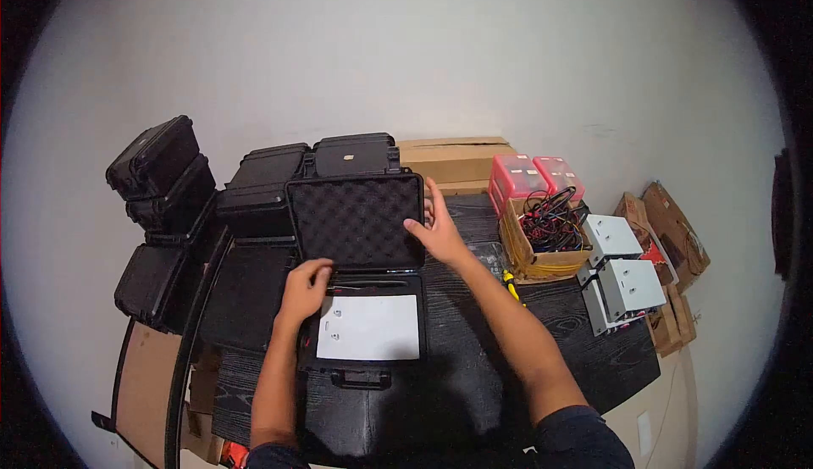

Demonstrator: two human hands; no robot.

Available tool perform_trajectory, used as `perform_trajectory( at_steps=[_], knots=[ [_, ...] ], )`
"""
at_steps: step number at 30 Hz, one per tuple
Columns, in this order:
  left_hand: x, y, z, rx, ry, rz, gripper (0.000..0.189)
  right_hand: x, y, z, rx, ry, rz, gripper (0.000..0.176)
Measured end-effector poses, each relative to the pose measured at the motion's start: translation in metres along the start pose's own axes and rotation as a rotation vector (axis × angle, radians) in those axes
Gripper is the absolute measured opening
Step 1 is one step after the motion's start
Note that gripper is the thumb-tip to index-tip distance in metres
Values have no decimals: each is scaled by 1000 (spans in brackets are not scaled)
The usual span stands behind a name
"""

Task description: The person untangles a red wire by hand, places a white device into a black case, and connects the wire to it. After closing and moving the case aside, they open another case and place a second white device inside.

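An open black hard case [426, 333] lies on the table in front of me, its handle towards me. Its raised lid [356, 223] is lined with dark egg-crate foam. My right hand [436, 230] grips the lid's right edge, thumb on the inner side and fingers behind. At the case's left rim, near the hinge, my left hand [305, 289] has curled fingers; whatever is in them is hidden. A white box-like panel [373, 327] with small metal fittings sits in the base. Behind it lies a thin dark tool or lead [373, 284].
Closed black cases [254, 206] are stacked at the left and behind. To the right stand a cardboard box [550, 266] of tangled cables, red-pink bins [518, 179] and white boxes [635, 285]. A yellow object [511, 285] lies on the black wood-grain table [474, 342].
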State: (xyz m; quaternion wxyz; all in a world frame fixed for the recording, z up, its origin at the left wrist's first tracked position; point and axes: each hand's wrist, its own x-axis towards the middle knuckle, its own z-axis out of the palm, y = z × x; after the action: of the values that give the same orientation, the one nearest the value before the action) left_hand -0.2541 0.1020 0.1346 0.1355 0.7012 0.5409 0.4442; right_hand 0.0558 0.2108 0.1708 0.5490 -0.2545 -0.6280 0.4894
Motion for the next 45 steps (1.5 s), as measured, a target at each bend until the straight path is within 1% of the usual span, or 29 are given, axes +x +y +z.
perform_trajectory(
  at_steps=[2, 3, 4, 5, 6, 8, 9, 11, 12, 14, 15, 17, 18, 20, 21, 23, 24, 26, 27, 29, 31, 33, 34, 37, 38, 40, 42, 44, 45],
  knots=[
    [-8, 3, -9, -155, 238, -33, 36, -1, -11, 2, -52, 3, 44, 98],
    [-13, 2, -14, -309, 287, -18, 48, -6, -24, 6, -51, 3, 43, 98],
    [-17, -7, -16, -479, 337, -64, 55, -14, -41, 13, -204, -4, -83, 93],
    [-26, 3, -24, -518, 378, -121, 58, -22, -55, 19, -357, -12, -208, 89],
    [-32, -1, -29, -613, 378, -144, 64, -29, -63, 24, -455, 15, -303, 79],
    [-43, 23, -37, -722, 422, -316, 70, -48, -83, 36, -488, -28, -337, 73],
    [-49, 14, -40, -780, 386, -350, 75, -60, -96, 44, -491, -45, -392, 67],
    [-65, 2, -42, -944, 379, -433, 77, -82, -108, 49, -537, -217, -408, 52],
    [-72, 6, -47, -1012, 324, -416, 77, -93, -111, 49, -640, -294, -455, 48],
    [-84, 8, -53, -933, 305, -327, 77, -114, -109, 47, -713, -400, -500, 46],
    [-87, 20, -56, -801, 312, -308, 82, -122, -104, 45, -747, -456, -524, 46],
    [-95, 14, -60, -710, 303, -215, 84, -141, -91, 37, -839, -567, -498, 58],
    [-98, 18, -62, -789, 258, -267, 87, -150, -93, 37, -859, -617, -429, 64],
    [-104, 21, -70, -778, 85, -357, 91, -169, -76, 37, -911, -661, -440, 67],
    [-107, 25, -70, -754, 71, -399, 91, -179, -67, 38, -899, -684, -389, 71],
    [-108, 37, -71, -593, -6, -418, 88, -192, -60, 41, -939, -686, -376, 73],
    [-108, 42, -72, -603, -89, -397, 83, -197, -57, 42, -978, -689, -361, 75],
    [-113, 29, -69, -279, -190, -280, 77, -207, -50, 44, -1005, -672, -374, 76],
    [-110, 41, -70, -123, -235, -238, 67, -211, -47, 44, -1034, -655, -386, 77],
    [-112, 54, -64, 31, -273, -244, 58, -217, -40, 42, -1026, -649, -396, 78],
    [-116, 57, -56, 66, -266, -239, 57, -220, -35, 40, -1021, -643, -407, 79],
    [-122, 58, -52, 175, -238, -150, 64, -223, -32, 39, -1028, -652, -399, 82],
    [-125, 57, -47, 222, -204, -140, 72, -225, -30, 39, -1026, -652, -399, 82],
    [-136, 55, -36, 327, -117, -78, 75, -225, -35, 40, -1016, -662, -387, 80],
    [-141, 44, -29, 283, 5, 1, 71, -227, -42, 40, -1018, -685, -325, 81],
    [-150, 27, -20, 299, 67, 45, 67, -227, -48, 41, -1020, -707, -260, 82],
    [-156, 19, -14, 309, 128, 89, 64, -229, -50, 41, -862, -704, -177, 83],
    [-158, 18, -9, 292, 229, 134, 56, -234, -31, 42, -878, -679, -175, 84],
    [-159, 16, -6, 290, 230, 135, 56, -233, -28, 46, -892, -651, -176, 86]
  ],
)
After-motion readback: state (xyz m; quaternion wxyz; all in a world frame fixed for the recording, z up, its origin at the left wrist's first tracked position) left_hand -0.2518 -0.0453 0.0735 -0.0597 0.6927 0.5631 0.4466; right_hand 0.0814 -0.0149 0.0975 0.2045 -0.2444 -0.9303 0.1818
